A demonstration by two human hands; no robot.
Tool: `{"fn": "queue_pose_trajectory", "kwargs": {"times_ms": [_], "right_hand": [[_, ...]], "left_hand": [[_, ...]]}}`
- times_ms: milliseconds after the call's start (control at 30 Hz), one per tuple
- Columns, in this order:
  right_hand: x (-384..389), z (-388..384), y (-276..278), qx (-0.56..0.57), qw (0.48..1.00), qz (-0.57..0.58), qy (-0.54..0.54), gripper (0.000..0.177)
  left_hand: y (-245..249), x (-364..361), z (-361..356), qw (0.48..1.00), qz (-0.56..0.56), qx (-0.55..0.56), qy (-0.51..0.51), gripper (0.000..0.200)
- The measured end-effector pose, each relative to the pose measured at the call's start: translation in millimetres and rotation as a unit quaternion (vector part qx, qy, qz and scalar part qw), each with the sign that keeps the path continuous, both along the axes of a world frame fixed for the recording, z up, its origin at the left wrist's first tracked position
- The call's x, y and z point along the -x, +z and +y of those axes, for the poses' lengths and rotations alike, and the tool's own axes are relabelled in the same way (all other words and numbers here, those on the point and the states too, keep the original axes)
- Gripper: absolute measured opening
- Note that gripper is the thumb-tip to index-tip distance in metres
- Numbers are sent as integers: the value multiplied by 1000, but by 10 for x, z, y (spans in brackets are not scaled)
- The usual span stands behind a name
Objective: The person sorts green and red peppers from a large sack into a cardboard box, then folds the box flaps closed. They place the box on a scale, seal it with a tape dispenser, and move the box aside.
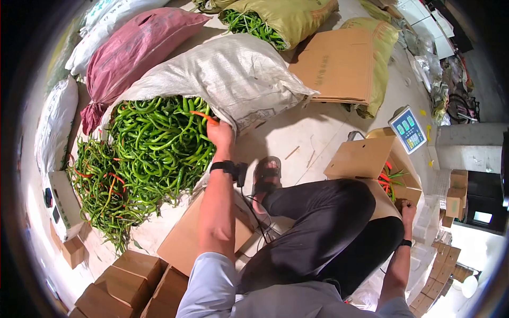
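Note:
My left hand (220, 132) is at the right edge of a heap of green peppers (159, 140) that spills from the mouth of a white woven sack (228, 69). Its fingers are closed, with an orange-red pepper (203, 116) sticking out past them. On the right, my right hand (407, 211) is closed at the side of an open cardboard box (360, 158); what it holds, if anything, is too small to make out. Inside that box lie red peppers (388, 175) with some green ones.
A digital scale display (407, 130) stands behind the box. Flattened cardboard (334, 66) leans on a yellow sack. A pink sack (132, 50) lies at the upper left. Closed boxes (119, 286) stand at the lower left, and a sandalled foot (268, 175) rests on the floor.

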State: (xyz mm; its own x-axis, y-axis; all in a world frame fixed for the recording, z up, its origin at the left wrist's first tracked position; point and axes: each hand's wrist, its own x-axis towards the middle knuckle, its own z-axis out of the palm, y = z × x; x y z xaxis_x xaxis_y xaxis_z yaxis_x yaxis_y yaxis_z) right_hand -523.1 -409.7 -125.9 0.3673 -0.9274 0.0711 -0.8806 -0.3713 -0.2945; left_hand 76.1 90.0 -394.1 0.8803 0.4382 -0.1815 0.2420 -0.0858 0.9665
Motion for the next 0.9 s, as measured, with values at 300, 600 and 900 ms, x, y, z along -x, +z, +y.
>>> {"fn": "queue_pose_trajectory", "kwargs": {"times_ms": [300, 600, 900], "right_hand": [[68, 44, -6, -14, 1000, -19, -4, 9], [7, 139, 11, -22, 1000, -16, -15, 10], [-49, 155, 35, -23, 999, -24, -7, 17]], "left_hand": [[277, -370, 222, 952, 148, 204, -171, 30], [583, -125, 713, 969, 48, 6, -244, 34], [1205, 247, 1230, 935, 116, 15, -334, 24]]}}
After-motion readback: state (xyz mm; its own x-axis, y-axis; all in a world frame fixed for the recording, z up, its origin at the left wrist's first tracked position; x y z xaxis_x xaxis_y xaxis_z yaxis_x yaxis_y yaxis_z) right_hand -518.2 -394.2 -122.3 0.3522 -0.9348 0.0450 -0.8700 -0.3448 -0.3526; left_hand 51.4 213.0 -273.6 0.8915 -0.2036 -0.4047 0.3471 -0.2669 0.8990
